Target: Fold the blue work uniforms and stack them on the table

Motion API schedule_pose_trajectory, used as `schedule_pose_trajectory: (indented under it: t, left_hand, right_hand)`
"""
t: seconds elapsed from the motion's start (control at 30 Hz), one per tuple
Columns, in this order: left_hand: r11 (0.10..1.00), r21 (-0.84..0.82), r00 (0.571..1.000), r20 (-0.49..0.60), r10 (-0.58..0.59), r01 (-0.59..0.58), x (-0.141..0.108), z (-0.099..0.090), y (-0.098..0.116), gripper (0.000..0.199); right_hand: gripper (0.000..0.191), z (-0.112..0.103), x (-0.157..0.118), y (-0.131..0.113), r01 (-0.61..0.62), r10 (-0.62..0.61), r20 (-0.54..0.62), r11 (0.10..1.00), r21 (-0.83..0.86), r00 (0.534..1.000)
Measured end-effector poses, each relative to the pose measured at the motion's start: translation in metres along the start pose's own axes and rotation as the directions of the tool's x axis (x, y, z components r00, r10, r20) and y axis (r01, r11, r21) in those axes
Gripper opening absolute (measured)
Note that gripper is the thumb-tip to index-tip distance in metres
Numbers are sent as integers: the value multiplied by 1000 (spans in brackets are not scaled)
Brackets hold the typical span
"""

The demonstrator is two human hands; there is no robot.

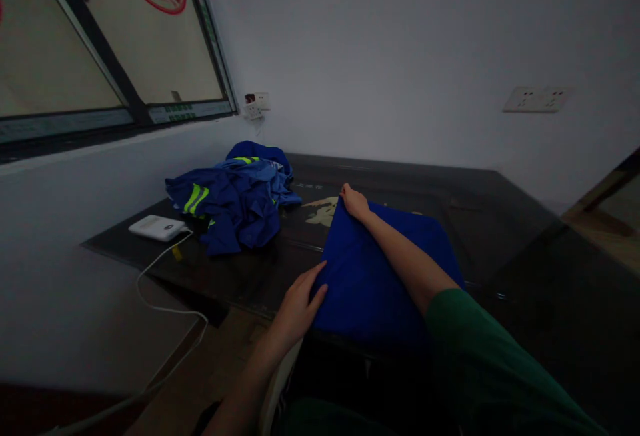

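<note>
A blue folded cloth, perhaps a garment, lies on the dark tabletop in front of me. My right hand reaches across it and pinches its far left corner, with the fingertips closed on the fabric. At the near left edge of the cloth is my left hand. Its fingers are stretched out and its thumb is apart, the tips touching the cloth's side. To the left sits a crumpled pile of blue work clothes with yellow-green reflective strips.
The dark table stands against a pale wall, and its left edge drops off near me. A white device lies at that edge, its white cable hanging down. Wall sockets and a window are beyond.
</note>
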State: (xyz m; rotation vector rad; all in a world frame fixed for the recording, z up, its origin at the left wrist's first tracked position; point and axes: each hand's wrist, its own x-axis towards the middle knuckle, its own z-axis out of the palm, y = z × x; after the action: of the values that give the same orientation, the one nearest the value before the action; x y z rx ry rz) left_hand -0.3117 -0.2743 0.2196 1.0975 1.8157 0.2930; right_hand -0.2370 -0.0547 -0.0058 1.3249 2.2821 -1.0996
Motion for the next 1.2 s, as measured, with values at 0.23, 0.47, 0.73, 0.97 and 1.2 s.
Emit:
schedule_pose_trajectory:
  t: [0.23,0.47,0.73,0.97,1.2]
  left_hand:
    - [952,304,999,-46,-11,24,-15,-3,3,42]
    - [827,557,997,34,63,-71,6,-24,29,27]
    - [810,501,916,386,104,-304,154,54,39,50]
    - [821,549,916,392,-87,-157,181,79,-8,63]
    - [802,563,908,413,-63,-200,187,65,-20,59]
  right_hand:
    - [29,16,-13,-11,92,-91,25,995,-26,996]
    - [39,-24,-38,-10,149,-151,-112,988,-25,982]
    - [44,-55,-119,45,-11,14,-82,999,38,997]
    - [57,-32,-210,116,-128,134,114,990,-59,984]
    - [52,-48,-238,156,-251,261,133,964,-89,956]
